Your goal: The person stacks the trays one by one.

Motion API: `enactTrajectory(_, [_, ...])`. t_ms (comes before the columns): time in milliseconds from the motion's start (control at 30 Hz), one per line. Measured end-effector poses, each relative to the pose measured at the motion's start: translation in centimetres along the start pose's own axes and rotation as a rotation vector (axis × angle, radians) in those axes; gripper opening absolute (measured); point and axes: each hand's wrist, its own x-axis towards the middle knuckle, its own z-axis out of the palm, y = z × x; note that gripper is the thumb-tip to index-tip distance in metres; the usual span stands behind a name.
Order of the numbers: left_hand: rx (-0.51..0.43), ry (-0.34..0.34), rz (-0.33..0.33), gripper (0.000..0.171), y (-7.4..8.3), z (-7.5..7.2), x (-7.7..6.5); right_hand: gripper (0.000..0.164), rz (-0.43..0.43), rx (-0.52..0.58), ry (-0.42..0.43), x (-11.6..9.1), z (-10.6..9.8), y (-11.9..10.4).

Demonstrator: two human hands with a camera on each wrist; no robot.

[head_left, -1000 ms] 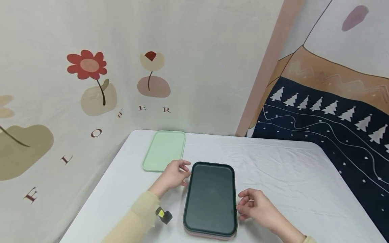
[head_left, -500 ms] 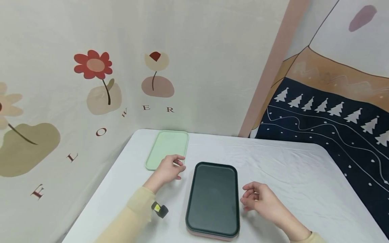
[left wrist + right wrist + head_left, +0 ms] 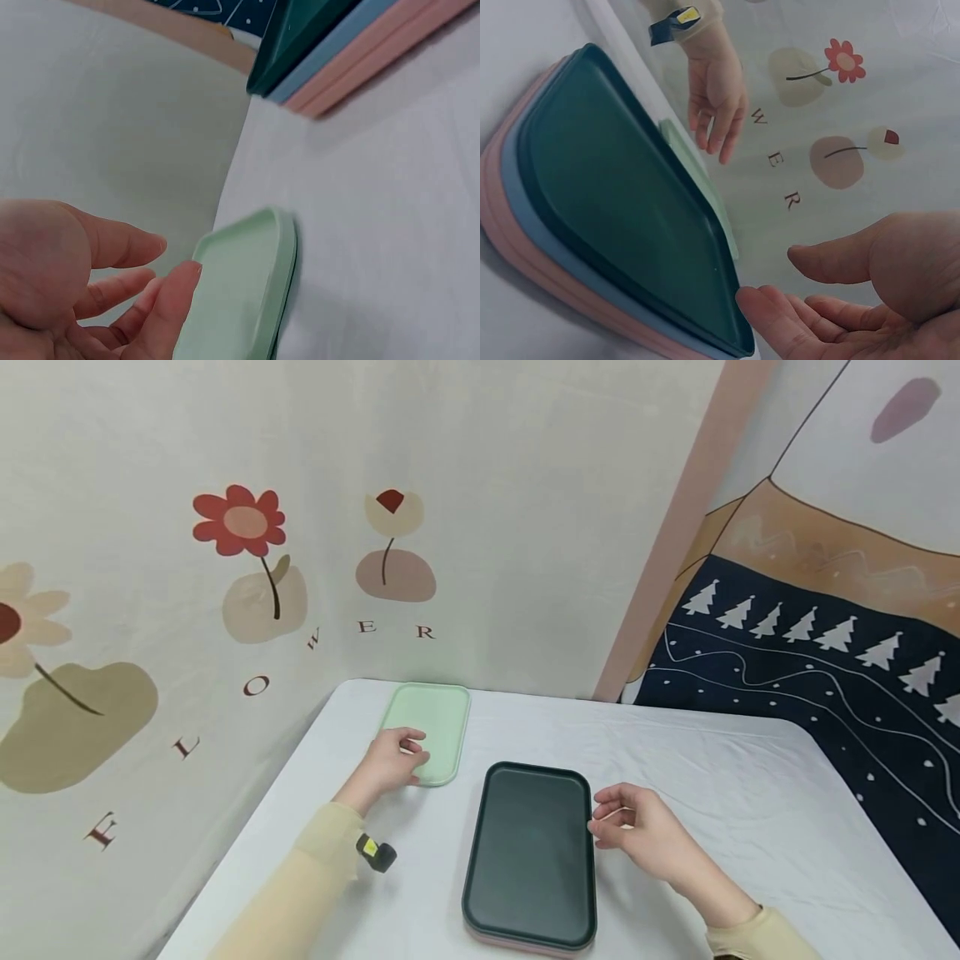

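A dark green tray tops a stack in the head view. Beneath it, the right wrist view shows a blue tray and pink trays. Farther back on the left lies a light green tray. My left hand hovers over that tray's near left part, fingers loosely bent and holding nothing. In the left wrist view its fingertips are close to the light green tray. My right hand is beside the stack's right edge, fingers relaxed, fingertips near the dark green rim, grasping nothing.
The trays lie on a table with a white cloth. A pale curtain with printed flowers and letters hangs behind and to the left. A dark blue printed cloth is at the right. A small black device sits at the left wrist.
My left hand has moved left and away from the stack, over the light green tray. My right hand has shifted farther back along the stack's right side. The trays look unmoved.
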Motion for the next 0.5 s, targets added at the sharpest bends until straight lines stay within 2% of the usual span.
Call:
enactTrajectory(267, [0.051, 0.014, -0.020, 0.046, -1.1, -2.1, 1.7, 0.038, -0.006, -0.016, 0.028, 2.0, 1.0, -1.5])
enactTrajectory(500, [0.075, 0.035, -0.057, 0.048, -1.8, -3.8, 3.5, 0.033, -0.056, -0.017, 0.029, 4.2, 2.7, -2.1])
